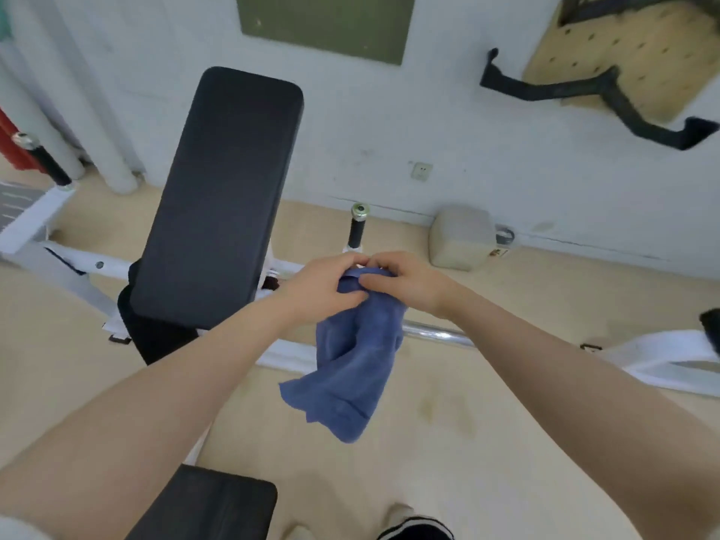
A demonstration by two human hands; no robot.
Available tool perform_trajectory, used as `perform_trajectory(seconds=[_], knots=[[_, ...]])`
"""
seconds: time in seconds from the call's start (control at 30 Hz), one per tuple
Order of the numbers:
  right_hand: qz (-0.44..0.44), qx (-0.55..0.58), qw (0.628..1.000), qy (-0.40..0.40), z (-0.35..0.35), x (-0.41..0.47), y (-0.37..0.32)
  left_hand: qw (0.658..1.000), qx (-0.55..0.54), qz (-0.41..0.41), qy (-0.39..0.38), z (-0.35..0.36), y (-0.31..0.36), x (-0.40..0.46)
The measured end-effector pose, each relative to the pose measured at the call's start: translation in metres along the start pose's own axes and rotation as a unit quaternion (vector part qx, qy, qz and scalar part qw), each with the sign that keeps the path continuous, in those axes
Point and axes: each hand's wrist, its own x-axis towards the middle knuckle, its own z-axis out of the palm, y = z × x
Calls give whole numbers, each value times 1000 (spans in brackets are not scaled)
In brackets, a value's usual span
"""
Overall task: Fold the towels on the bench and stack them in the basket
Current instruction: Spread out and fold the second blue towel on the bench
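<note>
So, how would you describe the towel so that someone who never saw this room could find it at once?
Start from the black padded bench that slopes up toward the white wall. Just to its right, above the tan floor, the left hand and the right hand meet and pinch the top edge of the towel. It is the only blue cloth in view, hanging loose and crumpled in the air.

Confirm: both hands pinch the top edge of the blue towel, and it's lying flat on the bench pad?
Not flat on the bench pad. In the head view the blue towel hangs in the air, right of the pad, above the floor. The left hand and right hand do pinch its top edge.
</note>
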Motion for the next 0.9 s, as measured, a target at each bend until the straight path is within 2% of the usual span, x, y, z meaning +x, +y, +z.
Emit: perform_trajectory(seconds=[0.1, 0.27, 0.4, 0.5, 0.67, 0.9], knots=[[30, 21, 999, 7, -37, -63, 15, 998, 15, 34, -41, 30, 52, 7], [29, -109, 990, 88, -107, -175, 79, 990, 45, 111, -74, 107, 153, 41], [89, -85, 978, 169, -174, -269, 156, 985, 62, 140, -75, 204, 242, 77], [123, -76, 961, 237, -227, -340, 209, 978, 71, 167, -104, 281, 314, 101], [157, -135, 933, 294, -302, -439, 283, 966, 102, 188, -146, 370, 418, 147], [245, -120, 881, 387, -387, -518, 391, 979, 30, 145, -139, 454, 516, 239]])
